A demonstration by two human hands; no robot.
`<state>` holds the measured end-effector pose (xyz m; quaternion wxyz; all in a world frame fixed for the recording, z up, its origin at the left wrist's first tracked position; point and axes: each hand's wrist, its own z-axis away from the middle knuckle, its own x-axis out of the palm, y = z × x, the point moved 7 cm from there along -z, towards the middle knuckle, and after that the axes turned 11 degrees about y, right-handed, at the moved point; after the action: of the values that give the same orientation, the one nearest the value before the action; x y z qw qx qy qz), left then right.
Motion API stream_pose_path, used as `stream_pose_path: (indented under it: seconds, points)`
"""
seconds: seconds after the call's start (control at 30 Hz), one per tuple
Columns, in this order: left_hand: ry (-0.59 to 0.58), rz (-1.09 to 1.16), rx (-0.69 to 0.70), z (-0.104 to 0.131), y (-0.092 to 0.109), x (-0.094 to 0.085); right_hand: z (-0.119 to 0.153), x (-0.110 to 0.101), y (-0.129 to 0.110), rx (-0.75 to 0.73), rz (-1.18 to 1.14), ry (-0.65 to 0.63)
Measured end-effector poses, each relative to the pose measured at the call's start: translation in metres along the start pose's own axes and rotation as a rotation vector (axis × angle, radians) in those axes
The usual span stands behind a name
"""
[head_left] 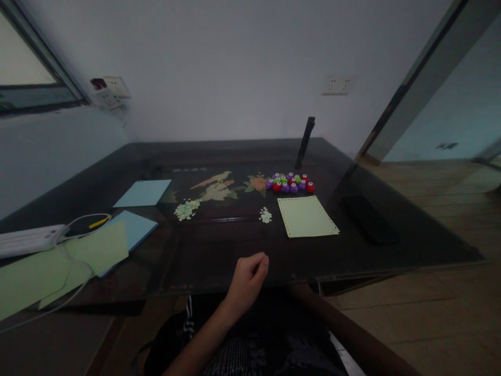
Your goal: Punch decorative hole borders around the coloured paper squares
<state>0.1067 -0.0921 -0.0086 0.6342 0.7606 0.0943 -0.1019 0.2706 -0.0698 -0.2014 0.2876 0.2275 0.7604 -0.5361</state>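
My left hand is closed, its thumb against the curled fingers, at the table's front edge. Whether anything is inside it is hidden. My right hand is low and dark at the table edge, with its fingers out of sight. Beyond the left hand lies a small pile of pale bits, and a larger pile of similar bits is further left. A pale yellow-green sheet with small marks along its edges lies right of the small pile. Behind the sheet cluster several small purple, red and green rounded pieces with white spots.
A slim black upright object stands behind the coloured pieces. On the right lies a flat black object. Blue sheets, green sheets and a white power strip with a cable occupy the dark table's left side.
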Motion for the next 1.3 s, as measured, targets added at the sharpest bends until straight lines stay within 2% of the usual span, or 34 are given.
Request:
stream_pose_path:
  seconds: [0.13, 0.27, 0.33, 0.53, 0.6, 0.77, 0.97, 1.07, 1.17, 1.3]
  points:
    - [0.003, -0.001, 0.005, 0.000, 0.000, 0.000, 0.013, 0.012, 0.008, -0.079, 0.301, -0.088]
    - [0.007, 0.000, 0.001, 0.000, 0.000, 0.000, 0.007, 0.009, 0.035, -0.006, 0.436, -0.019]
    - [0.007, -0.009, 0.005, 0.000, 0.000, 0.001, 0.005, 0.011, 0.039, 0.006, 0.435, -0.004]
    - [-0.003, -0.018, 0.005, -0.001, 0.000, 0.002, 0.027, 0.019, 0.019, -0.135, 0.344, -0.028]
    - [0.000, -0.015, 0.009, -0.001, 0.000, 0.002, 0.026, 0.017, 0.025, -0.120, 0.377, -0.041]
    - [0.000, -0.012, 0.016, -0.001, 0.001, 0.001, 0.010, 0.014, 0.047, 0.051, 0.473, -0.094]
    - [0.001, -0.034, 0.013, -0.001, 0.001, 0.001, 0.033, 0.017, 0.024, -0.039, 0.337, -0.065]
    - [0.004, -0.035, 0.011, 0.000, 0.001, 0.001, 0.035, 0.012, 0.028, -0.053, 0.339, -0.060]
    - [0.005, -0.031, 0.010, 0.000, 0.001, 0.001, 0.023, 0.007, 0.040, -0.026, 0.422, -0.048]
    - [0.003, -0.041, 0.015, -0.001, 0.001, 0.001, 0.022, 0.015, 0.040, -0.019, 0.466, -0.059]
